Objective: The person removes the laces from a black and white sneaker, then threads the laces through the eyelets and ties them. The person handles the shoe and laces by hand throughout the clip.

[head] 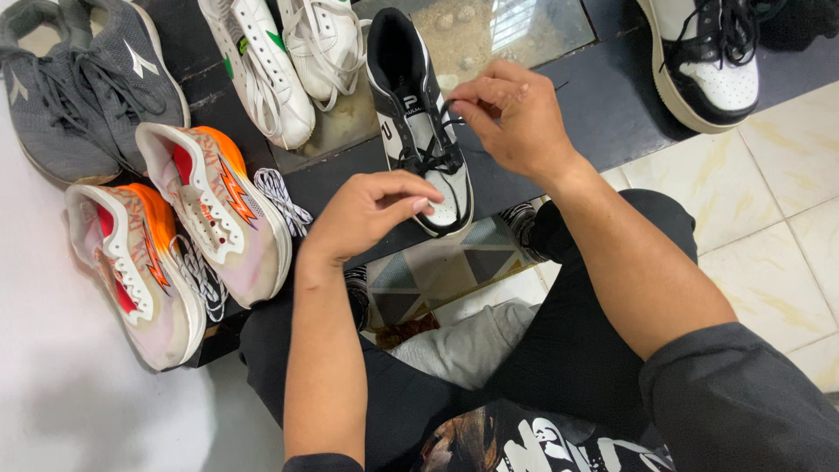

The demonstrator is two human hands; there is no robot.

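A black and white sneaker (pixel 418 114) stands on a dark low table (pixel 603 105), toe toward me. My right hand (pixel 516 114) pinches its black lace (pixel 437 157) above the shoe's tongue, on the right side. Near the toe, my left hand (pixel 371 214) has its fingers curled together, fingertips touching the shoe's front; whether it holds a lace end I cannot tell.
Two orange and white running shoes (pixel 188 227) with loose laces lie at the left. A grey pair (pixel 79 87) and a white pair (pixel 284 57) stand behind them. Another black and white shoe (pixel 708 57) is at the top right. Tiled floor (pixel 778 201) lies right.
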